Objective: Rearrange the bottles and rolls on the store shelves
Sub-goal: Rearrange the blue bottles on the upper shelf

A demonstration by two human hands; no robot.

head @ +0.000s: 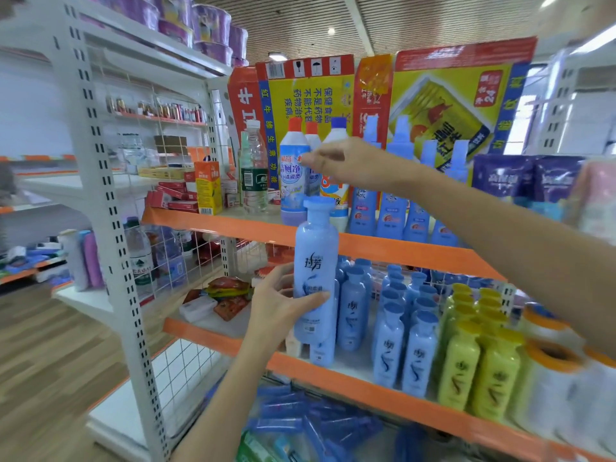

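Two hands are working apart: left hand (280,305) is gripping a blue bottle (315,271) at frame centre, in front of the shelves; right hand (336,161), at 12 o'clock, is pinching at the cleaner bottles (293,175). Risk: nudging that tight row could topple neighbours off the upper shelf (233,225).

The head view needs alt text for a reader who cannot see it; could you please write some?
A person's left hand holds a light blue bottle upright before orange-edged store shelves, while the right hand reaches toward cleaner bottles on the upper shelf. Blue and green bottles fill the lower shelf.
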